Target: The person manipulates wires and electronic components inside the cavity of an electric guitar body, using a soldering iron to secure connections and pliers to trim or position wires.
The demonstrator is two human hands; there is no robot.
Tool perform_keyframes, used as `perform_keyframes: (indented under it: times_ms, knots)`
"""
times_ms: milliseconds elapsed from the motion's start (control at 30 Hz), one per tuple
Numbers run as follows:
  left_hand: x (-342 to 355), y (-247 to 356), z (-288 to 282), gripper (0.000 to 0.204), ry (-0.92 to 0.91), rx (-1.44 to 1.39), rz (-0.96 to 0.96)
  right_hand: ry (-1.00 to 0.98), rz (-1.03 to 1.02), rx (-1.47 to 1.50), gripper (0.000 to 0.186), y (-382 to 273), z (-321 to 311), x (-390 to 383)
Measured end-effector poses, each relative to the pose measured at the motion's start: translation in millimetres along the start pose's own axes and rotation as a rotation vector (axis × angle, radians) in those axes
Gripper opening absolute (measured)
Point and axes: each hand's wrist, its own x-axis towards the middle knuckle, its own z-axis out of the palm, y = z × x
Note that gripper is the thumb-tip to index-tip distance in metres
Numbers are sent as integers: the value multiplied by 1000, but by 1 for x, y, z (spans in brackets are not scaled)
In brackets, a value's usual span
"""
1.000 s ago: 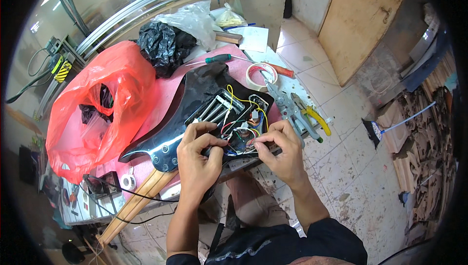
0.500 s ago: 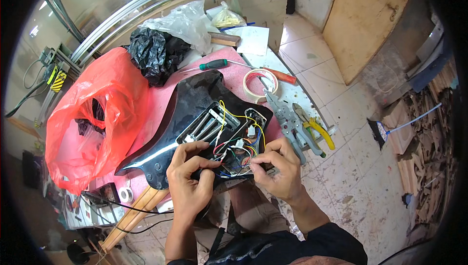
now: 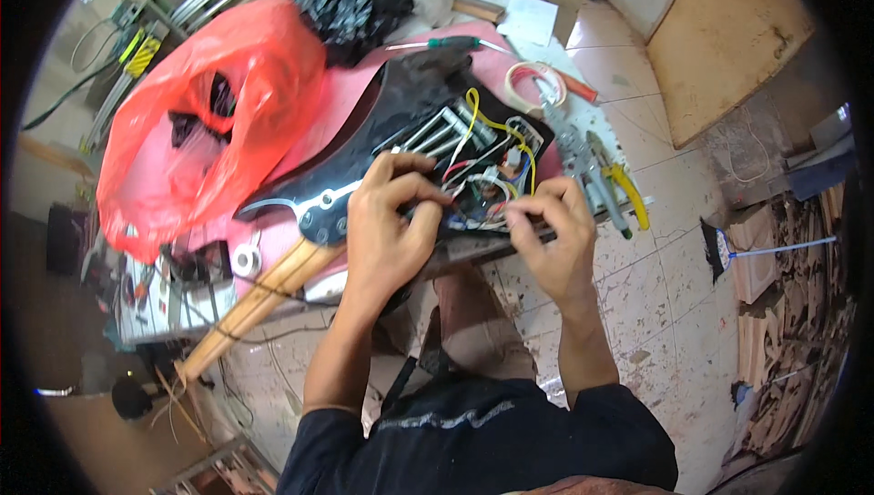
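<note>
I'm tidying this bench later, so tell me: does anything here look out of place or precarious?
The black pickguard lies flipped, its wiring loose and tangled under the left hand and right hand. The yellow-handled pliers sit at the bench edge, handles jutting toward the floor.

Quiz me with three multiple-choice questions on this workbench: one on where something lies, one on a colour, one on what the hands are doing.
1. Where is the red plastic bag?
A. left of the black pickguard
B. on the floor
C. under the pliers

2. What colour are the pliers' handles?
A. blue
B. yellow
C. white

3. What are the left hand and right hand doing?
A. resting in the lap
B. gripping a hammer
C. pinching at the wiring

Answers: A, the bag lies left of the pickguard; B, the handles show yellow; C, both hands' fingers meet among the wires.
</note>
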Motion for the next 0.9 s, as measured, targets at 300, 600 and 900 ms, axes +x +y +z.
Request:
perform_keyframes:
  times_ms: [300, 600, 900]
  knots:
    - [-4, -6, 2, 23, 34, -38, 0, -29, 1, -53, 9, -18, -1, -2]
    - [-3, -12, 8, 19, 84, -59, 65, -250, 41, -406, 20, -42, 4, 29]
    - [-3, -16, 11, 15, 109, -112, 69, -384, 115, -633, 29, -47, 14, 42]
